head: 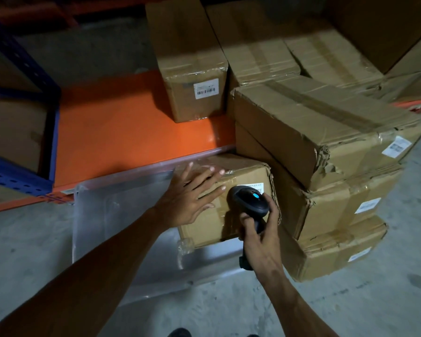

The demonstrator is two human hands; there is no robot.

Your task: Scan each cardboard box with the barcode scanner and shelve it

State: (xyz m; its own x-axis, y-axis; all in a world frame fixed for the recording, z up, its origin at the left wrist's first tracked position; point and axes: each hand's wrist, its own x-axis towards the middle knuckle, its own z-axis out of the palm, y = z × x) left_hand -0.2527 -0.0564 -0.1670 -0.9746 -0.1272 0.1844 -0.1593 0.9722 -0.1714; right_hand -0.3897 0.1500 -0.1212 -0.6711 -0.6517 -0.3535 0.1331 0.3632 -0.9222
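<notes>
Cardboard box (219,222) with a white barcode label (252,186) on its near face sat low in front of the person, on a sheet of clear plastic (122,215) spread over the grey concrete floor (22,251); the left hand (192,198) lay flat against the box's upper left corner, fingers straight and spread, gripping nothing; the right hand (260,242) was curled round the handle of a black barcode scanner (249,203), thumb and fingers wrapped tight, with the scanner's head just in front of the label and covering part of it; a small blue light showed on top of the scanner; whether the head touched the label could not be told in the dim light; just to the right of the box stood a stack of 3 larger boxes (326,190), crumpled at the corners, each with a white label on its end; behind, on the orange shelf (107,122) of a rack with blue uprights (51,132), another taped box (192,69) stood on its own with a barcode label facing forward, and more boxes (301,45) lay beside it to the right.
</notes>
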